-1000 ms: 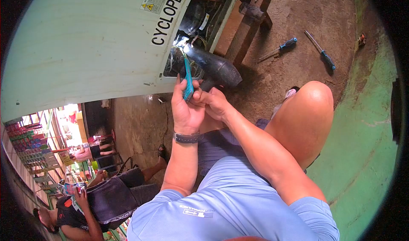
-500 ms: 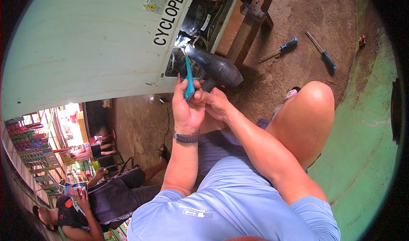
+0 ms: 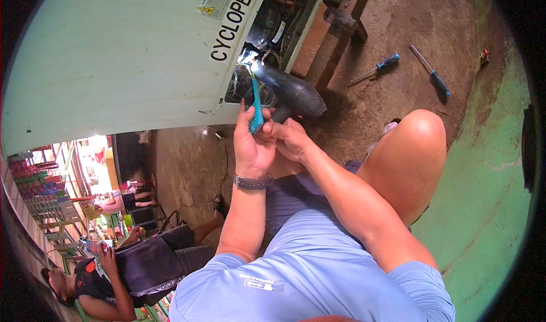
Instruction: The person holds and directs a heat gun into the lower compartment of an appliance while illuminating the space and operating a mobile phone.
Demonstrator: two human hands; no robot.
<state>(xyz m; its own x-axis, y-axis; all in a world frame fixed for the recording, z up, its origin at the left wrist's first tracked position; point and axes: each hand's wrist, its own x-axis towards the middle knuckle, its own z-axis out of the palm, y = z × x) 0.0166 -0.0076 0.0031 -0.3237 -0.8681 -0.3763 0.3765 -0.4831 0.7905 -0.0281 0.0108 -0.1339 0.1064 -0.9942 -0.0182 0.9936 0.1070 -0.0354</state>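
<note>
My left hand (image 3: 254, 148), with a dark band on its wrist, is closed around a slim teal-handled tool (image 3: 256, 108). The tool points up into an open compartment (image 3: 273, 43) at the bottom of a pale green cabinet (image 3: 131, 54); its tip lies in a bright patch of light, so its kind does not show. A black hair dryer (image 3: 290, 91) has its narrow end inside the same opening. Around the dryer's handle my right hand (image 3: 290, 140) is closed, its fingers beside those of my left hand.
Two blue-handled screwdrivers (image 3: 388, 62) (image 3: 437, 78) lie on the brown floor. A rusty beam support (image 3: 327, 49) stands beside the cabinet. At lower left another person (image 3: 136, 268) sits holding something, near racks of hanging packets (image 3: 48, 202).
The cabinet and its opening sit slightly further right and lower in view. Both hands keep their hold on the teal-handled tool and the hair dryer. The seated person's hands have shifted a little.
</note>
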